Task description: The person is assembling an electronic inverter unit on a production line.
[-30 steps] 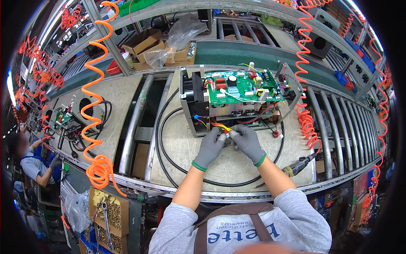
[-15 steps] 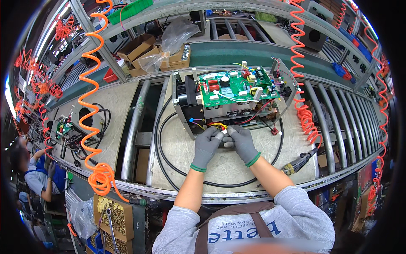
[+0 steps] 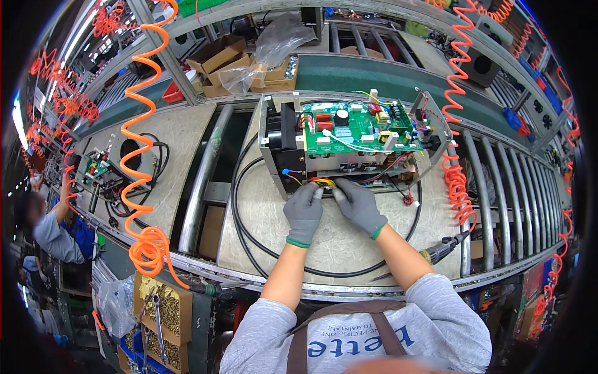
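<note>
An opened electronic unit with a metal frame (image 3: 266,153) stands on the bench, a green circuit board (image 3: 356,119) lying across its top. A bundle of yellow and red wires (image 3: 324,181) shows at its lower front edge. My left hand (image 3: 303,214) and my right hand (image 3: 361,209), both in grey gloves with green cuffs, meet at this bundle. Their fingers are closed round the wires from either side; the fingertips partly hide them. Just left of the bundle a blue-capped wire end (image 3: 286,171) sticks out. A thick black cable (image 3: 233,202) loops around the unit on the worktop.
A power screwdriver (image 3: 443,248) lies at the right on an orange coiled hose (image 3: 458,187); another coiled hose (image 3: 138,159) hangs at the left. Metal rollers (image 3: 498,199) flank the worktop. Boxes of screws (image 3: 177,311) stand lower left. A co-worker (image 3: 53,234) is at the far left.
Both hands have moved slightly forward, toward the unit's lower front. The white connector between my fingers is now out of sight, and the wire bundle sits closer against the unit. The view has shifted a little.
</note>
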### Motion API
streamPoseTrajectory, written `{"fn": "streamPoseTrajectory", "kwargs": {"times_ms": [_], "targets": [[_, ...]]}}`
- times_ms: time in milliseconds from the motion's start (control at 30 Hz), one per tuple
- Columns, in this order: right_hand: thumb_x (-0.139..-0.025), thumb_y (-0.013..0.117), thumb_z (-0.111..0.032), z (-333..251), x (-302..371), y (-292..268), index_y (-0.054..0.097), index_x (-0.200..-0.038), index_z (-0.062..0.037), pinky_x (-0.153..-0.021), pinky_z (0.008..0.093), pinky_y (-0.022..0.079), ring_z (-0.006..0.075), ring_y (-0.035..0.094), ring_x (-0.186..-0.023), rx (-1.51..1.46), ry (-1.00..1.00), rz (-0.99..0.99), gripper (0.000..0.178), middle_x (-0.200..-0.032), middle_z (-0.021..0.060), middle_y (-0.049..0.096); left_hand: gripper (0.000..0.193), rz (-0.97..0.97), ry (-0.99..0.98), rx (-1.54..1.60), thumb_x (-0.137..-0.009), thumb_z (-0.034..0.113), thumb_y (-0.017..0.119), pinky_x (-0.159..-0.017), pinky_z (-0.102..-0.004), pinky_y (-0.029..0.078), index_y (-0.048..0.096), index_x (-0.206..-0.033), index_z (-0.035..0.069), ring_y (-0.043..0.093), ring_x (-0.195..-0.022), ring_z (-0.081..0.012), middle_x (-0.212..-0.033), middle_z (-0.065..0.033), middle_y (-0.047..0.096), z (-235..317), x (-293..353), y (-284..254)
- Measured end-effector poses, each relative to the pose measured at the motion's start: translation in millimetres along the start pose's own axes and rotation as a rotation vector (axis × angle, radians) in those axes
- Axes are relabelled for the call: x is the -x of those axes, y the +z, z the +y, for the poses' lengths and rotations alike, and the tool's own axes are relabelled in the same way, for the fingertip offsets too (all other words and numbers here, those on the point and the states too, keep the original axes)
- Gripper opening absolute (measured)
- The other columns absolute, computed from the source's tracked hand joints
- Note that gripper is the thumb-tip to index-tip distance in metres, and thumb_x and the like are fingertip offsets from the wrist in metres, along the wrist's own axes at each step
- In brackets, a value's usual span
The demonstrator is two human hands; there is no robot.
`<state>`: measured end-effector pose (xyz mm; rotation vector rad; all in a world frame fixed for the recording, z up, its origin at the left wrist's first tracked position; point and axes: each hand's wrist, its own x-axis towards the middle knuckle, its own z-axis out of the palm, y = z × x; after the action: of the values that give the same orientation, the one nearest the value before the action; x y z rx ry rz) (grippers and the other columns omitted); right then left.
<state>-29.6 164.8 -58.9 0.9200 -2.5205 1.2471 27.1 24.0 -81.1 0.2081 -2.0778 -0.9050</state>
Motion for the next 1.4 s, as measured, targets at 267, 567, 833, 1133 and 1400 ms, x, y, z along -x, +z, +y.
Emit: {"fn": "streamPoseTrajectory", "kwargs": {"times_ms": [267,567,833,1133,1400], "targets": [[-0.093,0.057,-0.023,-15,-1,17,0.068,-0.107,-0.002,-0.055,0.0298,0.049,0.0169,0.062,-0.054,-0.452,0.436,0.139,0.027,-0.073,0.0145,0.066,0.017,-0.046,-0.1,0.038,-0.084,0.021,0.068,-0.065,-0.0343,0.05,0.068,-0.091,0.006,0.064,-0.072,-0.028,-0.082,-0.0122,0.066,3,4,4],[-0.089,0.06,-0.026,6,-7,14,0.07,-0.099,-0.0073,-0.061,0.0393,0.05,0.0339,0.064,-0.069,-0.016,0.072,0.12,0.023,-0.077,0.0181,0.066,0.012,0.035,-0.026,-0.055,-0.082,0.018,0.067,-0.065,-0.0369,0.052,0.067,-0.09,0.009,0.066,-0.077,-0.0306,-0.089,-0.011,0.068,-4,6,11],[-0.087,0.06,-0.025,1,-7,20,0.069,-0.089,-0.0082,-0.06,0.0417,0.049,0.0353,0.063,-0.068,-0.017,0.147,0.149,0.019,-0.074,0.0164,0.065,0.01,0.063,-0.024,-0.099,-0.082,0.016,0.067,-0.063,-0.0373,0.05,0.065,-0.089,0.009,0.064,-0.074,-0.0327,-0.085,-0.0111,0.066,-2,9,17],[-0.087,0.061,-0.025,3,-11,15,0.068,-0.086,-0.0087,-0.058,0.042,0.048,0.0348,0.062,-0.065,0.182,0.044,0.093,0.018,-0.073,0.0155,0.064,0.008,-0.061,-0.168,-0.181,-0.082,0.017,0.063,-0.058,-0.0396,0.05,0.063,-0.088,0.011,0.064,-0.07,-0.0328,-0.086,-0.0109,0.067,2,9,14],[-0.087,0.059,-0.029,4,-11,16,0.068,-0.083,-0.0122,-0.057,0.0425,0.048,0.0343,0.062,-0.063,0.231,0.008,0.134,0.019,-0.067,0.0136,0.062,0.01,-0.079,-0.143,-0.223,-0.082,0.019,0.062,-0.058,-0.04,0.05,0.063,-0.088,0.01,0.064,-0.071,-0.0323,-0.083,-0.011,0.067,-2,8,17]]}}
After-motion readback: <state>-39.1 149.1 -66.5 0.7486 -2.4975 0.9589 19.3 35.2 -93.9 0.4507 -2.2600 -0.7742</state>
